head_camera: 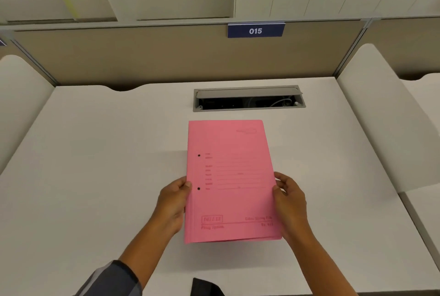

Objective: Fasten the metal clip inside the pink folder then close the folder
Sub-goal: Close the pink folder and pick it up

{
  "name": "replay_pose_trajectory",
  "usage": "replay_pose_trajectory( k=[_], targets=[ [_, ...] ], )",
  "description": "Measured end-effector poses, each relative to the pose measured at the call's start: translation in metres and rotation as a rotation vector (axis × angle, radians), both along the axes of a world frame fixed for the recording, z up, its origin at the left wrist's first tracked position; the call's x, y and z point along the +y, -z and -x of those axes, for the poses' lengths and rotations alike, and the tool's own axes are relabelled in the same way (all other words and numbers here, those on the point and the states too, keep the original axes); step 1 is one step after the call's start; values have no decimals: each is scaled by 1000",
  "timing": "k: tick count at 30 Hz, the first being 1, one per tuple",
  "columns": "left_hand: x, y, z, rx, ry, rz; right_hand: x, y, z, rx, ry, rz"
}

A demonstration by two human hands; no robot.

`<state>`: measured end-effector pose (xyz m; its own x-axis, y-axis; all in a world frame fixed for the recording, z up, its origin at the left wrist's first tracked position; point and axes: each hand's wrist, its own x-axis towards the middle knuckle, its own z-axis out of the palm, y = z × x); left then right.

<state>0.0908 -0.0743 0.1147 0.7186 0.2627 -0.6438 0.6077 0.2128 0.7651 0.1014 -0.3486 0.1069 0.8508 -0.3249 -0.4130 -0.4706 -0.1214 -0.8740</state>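
At six o'clock, nearest the camera, a dark object [206,287] pokes over the table [95,176] edge; too little of it shows to name it. Just past it, a grey sleeve [112,281] leads up to the left hand [172,203], which grips the spine edge of the pink folder [231,176], thumb on the cover near the lower of two punched holes. At three o'clock of the folder the right hand [289,200] pinches the open edge, fingertips curled over the cover.

The folder is shut, printed front up. Its near end seems lifted off the table while the far end lies on or close to it, toward twelve o'clock. The metal clip cannot be seen; it sits inside, and whether it is fastened cannot be told from here.

If the clip is unfastened, the step in hand is to open the cover. It would go best with the left hand pressing the spine flat and the right hand peeling the cover over toward nine o'clock, so the back board stays put. The card looks thin and bendy, so set it down flat first rather than opening it in the air.

Farther, at twelve o'clock, a grey cable hatch [248,98] stands open in the table, well apart from the folder. Beyond it a partition [142,57] carries a blue plate [255,30] reading 015.
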Motion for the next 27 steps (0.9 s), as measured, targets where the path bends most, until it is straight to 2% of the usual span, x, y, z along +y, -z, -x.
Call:
replay_pose_trajectory(
  k=[8,13,18,27],
  targets=[
    [84,-48,-63,-145,-182,-68,96,-41,-73,-73,-158,-80],
    [150,-55,-100,-142,-211,-188,160,-49,-115,-69,-276,-134],
    [211,-30,-138,-114,-253,-311,220,-31,-153,-6,-364,-197],
    [275,42,-209,-77,-274,-384,292,35,-218,111,-338,-208]
  ],
)
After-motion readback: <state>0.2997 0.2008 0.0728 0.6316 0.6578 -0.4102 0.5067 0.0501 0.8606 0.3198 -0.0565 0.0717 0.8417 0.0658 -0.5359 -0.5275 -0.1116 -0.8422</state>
